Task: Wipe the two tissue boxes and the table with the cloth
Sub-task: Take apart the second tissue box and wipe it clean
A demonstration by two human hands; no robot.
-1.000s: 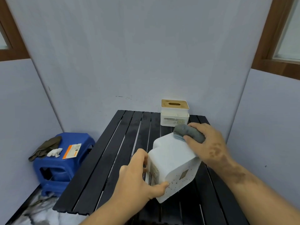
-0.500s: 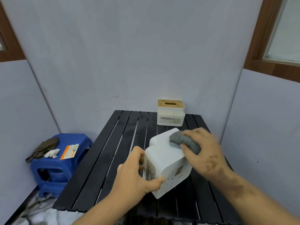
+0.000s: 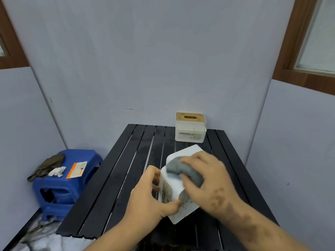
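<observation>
The left hand (image 3: 150, 198) grips the near-left end of a white plastic tissue box with rounded corners and small dark speckles (image 3: 174, 189). The thumb lies across the speckled near face; the fingers wrap around the left end. The box is tilted, with one lower corner toward the near edge of the black slatted bench (image 3: 116, 178). Whether that corner touches the slats cannot be told.

The right hand (image 3: 206, 182) is clenched around a wadded grey cloth (image 3: 183, 171) and presses it against the upward-facing side of the tilted box. The fingers curl over the cloth; the cloth protrudes to the left of the fingertips. The right hand appears slightly blurred.

The bench surface consists of dark lengthwise slats with narrow pale gaps between them. Dull streaks show on the slats near the centre.

At the far edge of the bench, right of centre, a second tissue box of white plastic with a tan wooden lid and an oval slot (image 3: 190, 127) stands upright, well apart from the held box. A label is on its front face; the lettering is too small to read.

To the left of the bench, on the floor, stands a blue plastic stool (image 3: 59, 189). On its seat lie a dark olive rag (image 3: 47, 166), a small white crumpled item (image 3: 57, 172) and an orange-and-white card (image 3: 77, 169).

Pale grey wall panels (image 3: 145, 60) enclose the bench on three sides.
</observation>
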